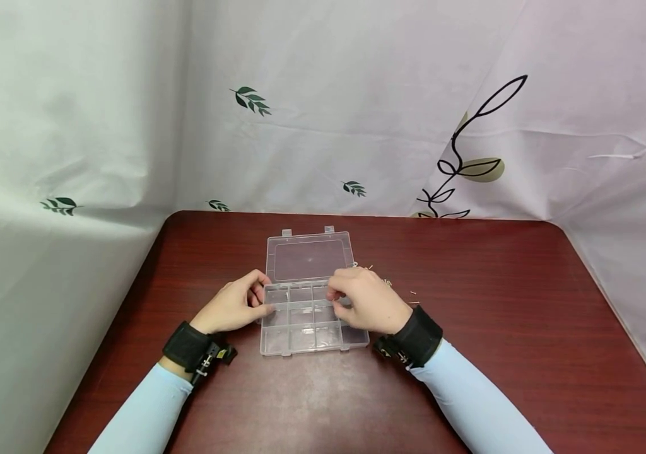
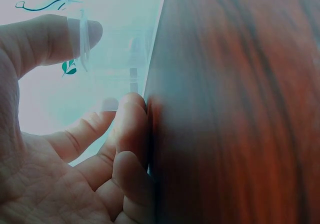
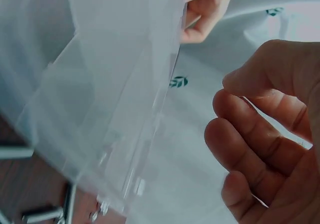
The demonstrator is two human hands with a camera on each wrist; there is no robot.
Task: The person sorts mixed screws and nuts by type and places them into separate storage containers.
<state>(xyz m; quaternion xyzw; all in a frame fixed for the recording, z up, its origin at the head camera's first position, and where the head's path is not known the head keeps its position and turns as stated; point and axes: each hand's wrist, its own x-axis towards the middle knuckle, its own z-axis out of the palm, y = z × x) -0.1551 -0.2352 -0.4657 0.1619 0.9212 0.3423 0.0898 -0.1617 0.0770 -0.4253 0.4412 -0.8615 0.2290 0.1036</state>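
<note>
Two hands [image 1: 300, 302] astride away-pointing box [image 1: 307, 314]

The person wears light blue sleeves on both arms: the left sleeve [image 1: 144, 410] and the right sleeve [image 1: 479, 403] fit closely and run down to the wrists. Each wrist carries a wide black strap. The left wrist strap [image 1: 188, 345] has a small black mount [image 1: 215, 355] on its inner side, with a yellow mark and metal parts. The right wrist strap [image 1: 418, 336] bears a similar black fitting [image 1: 389, 350] with pale metal parts. The left hand [image 1: 233, 307] and the right hand [image 1: 367, 299] are bare, without rings.
</note>
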